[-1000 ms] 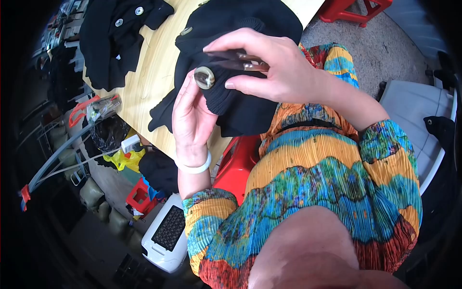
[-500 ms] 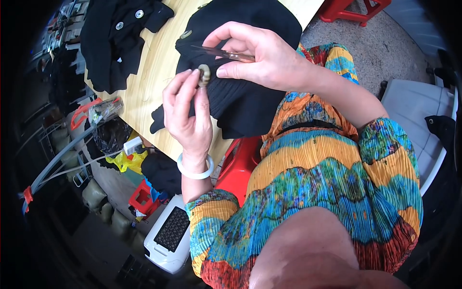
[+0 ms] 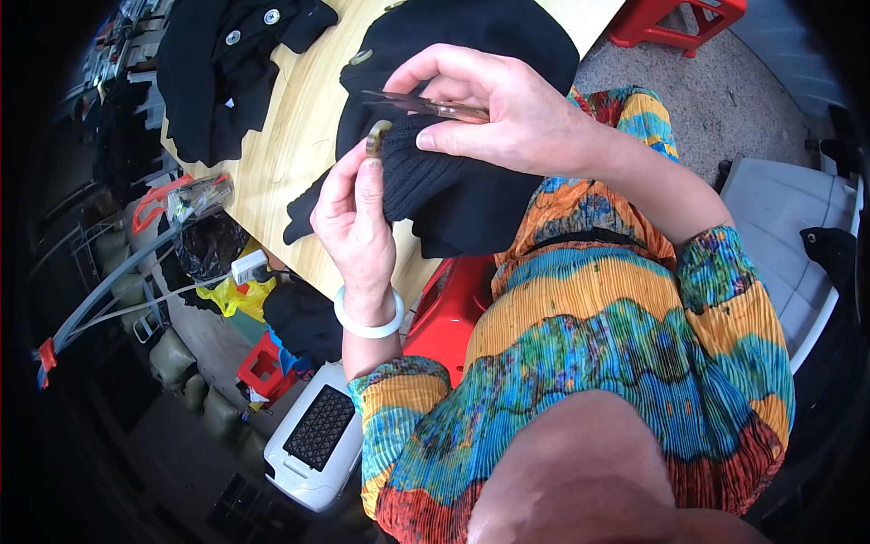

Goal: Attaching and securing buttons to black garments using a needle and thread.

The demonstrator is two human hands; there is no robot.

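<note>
My left hand (image 3: pixel 353 218) pinches a round button (image 3: pixel 375 139) at the edge of a black ribbed knit garment (image 3: pixel 453 172), holding it edge-on. My right hand (image 3: pixel 507 113) is just above it and grips a small pair of scissors (image 3: pixel 426 104) whose dark blades point left, toward the button. The garment hangs from the wooden table (image 3: pixel 290 136) into my lap. A white bangle (image 3: pixel 367 322) circles my left wrist.
A second black garment with pale buttons (image 3: pixel 227 63) lies at the table's far left. A red stool (image 3: pixel 449 304) stands under me, another (image 3: pixel 680 23) at top right. A white case (image 3: pixel 313 440), a yellow bag (image 3: pixel 231 295) and a grey bin (image 3: pixel 784 227) sit on the floor.
My left hand has turned the button from facing me to edge-on and lifted it. My right hand has shifted up with the scissors, blades now near the button.
</note>
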